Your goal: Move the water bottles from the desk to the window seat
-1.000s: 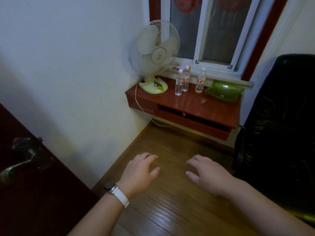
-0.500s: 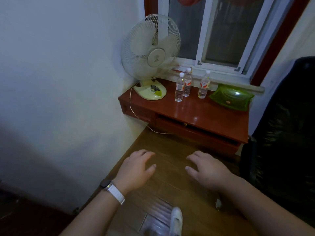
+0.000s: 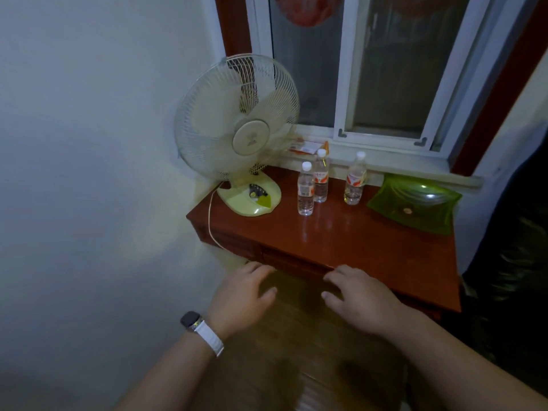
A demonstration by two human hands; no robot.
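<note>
Three clear water bottles with white caps and red labels stand upright on the red-brown desk (image 3: 355,241): a front left bottle (image 3: 305,189), one just behind it (image 3: 321,176), and a right bottle (image 3: 355,179). Behind them runs the white window seat (image 3: 394,163) under the window. My left hand (image 3: 243,298), with a white watch strap on its wrist, and my right hand (image 3: 360,301) hover palm down in front of the desk's front edge. Both hold nothing, fingers apart, well short of the bottles.
A cream table fan (image 3: 237,134) stands on the desk's left end, its cord hanging down the side. A green glass dish (image 3: 415,203) lies on the desk's right end. A black chair (image 3: 510,247) stands at the right, a white wall at the left. Small packets (image 3: 308,146) lie on the window seat.
The view has moved closer to the desk, and the dark door at the left is out of view. Both hands now reach the desk's front edge, still holding nothing.
</note>
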